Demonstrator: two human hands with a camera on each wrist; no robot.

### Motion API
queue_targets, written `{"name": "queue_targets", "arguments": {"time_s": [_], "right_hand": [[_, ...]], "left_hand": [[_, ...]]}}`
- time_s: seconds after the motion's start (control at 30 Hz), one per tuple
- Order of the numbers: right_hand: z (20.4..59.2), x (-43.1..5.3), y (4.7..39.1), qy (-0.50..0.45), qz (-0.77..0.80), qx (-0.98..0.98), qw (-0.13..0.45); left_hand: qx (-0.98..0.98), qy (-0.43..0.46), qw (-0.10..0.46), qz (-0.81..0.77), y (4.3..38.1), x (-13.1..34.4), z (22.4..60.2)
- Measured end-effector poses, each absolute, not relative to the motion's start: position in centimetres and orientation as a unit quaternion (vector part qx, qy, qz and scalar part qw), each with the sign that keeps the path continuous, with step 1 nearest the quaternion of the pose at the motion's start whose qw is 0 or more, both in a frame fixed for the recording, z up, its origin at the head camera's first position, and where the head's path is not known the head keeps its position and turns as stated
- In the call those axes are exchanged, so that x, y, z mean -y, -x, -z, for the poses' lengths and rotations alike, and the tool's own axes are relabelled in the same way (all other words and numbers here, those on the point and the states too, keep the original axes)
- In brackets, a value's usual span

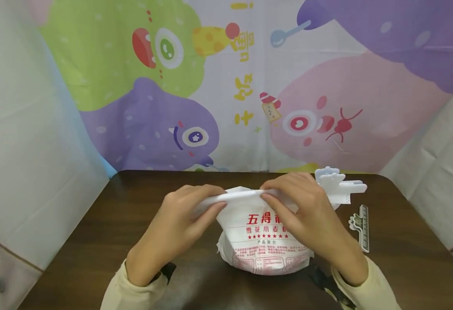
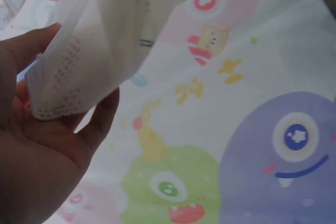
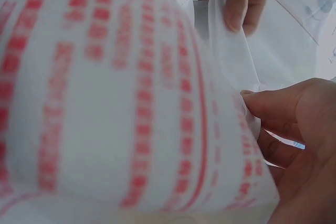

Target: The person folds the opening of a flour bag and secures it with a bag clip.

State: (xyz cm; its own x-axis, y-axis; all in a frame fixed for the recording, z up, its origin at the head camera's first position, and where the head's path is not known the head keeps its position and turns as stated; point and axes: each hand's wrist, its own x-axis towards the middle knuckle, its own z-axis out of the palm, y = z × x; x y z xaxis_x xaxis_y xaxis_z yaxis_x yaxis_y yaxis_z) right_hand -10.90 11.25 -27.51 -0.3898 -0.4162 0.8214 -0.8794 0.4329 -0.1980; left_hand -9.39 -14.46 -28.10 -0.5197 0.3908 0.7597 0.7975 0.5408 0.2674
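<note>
The bag (image 1: 263,258) is located midway between the left and right edges of the tabletop (image 1: 106,224). Its folded top is pinched by the left hand (image 1: 185,213) and the right hand (image 1: 305,211). A clip (image 1: 362,228) is noted toward the right edge.

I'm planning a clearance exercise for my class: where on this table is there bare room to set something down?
Bare tabletop: between the left hand and the left edge; more narrowly, between the piano-key clip and the right edge. Crowded: around the flour bag, right hand and white clips.
</note>
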Motion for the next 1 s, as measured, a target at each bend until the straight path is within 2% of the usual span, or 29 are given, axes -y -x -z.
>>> {"name": "queue_targets", "arguments": {"time_s": [0.37,1.0], "right_hand": [[27.6,-11.2,10.9,-0.434,-0.324,0.758,0.364],[27.5,-11.5,11.2,-0.431,-0.329,0.75,0.379]], "left_hand": [[0.809,0.337,0.332,0.349,8.5,16.6,29.5],[0.797,0.341,0.276,0.416,8.9,17.8,29.9]]}}
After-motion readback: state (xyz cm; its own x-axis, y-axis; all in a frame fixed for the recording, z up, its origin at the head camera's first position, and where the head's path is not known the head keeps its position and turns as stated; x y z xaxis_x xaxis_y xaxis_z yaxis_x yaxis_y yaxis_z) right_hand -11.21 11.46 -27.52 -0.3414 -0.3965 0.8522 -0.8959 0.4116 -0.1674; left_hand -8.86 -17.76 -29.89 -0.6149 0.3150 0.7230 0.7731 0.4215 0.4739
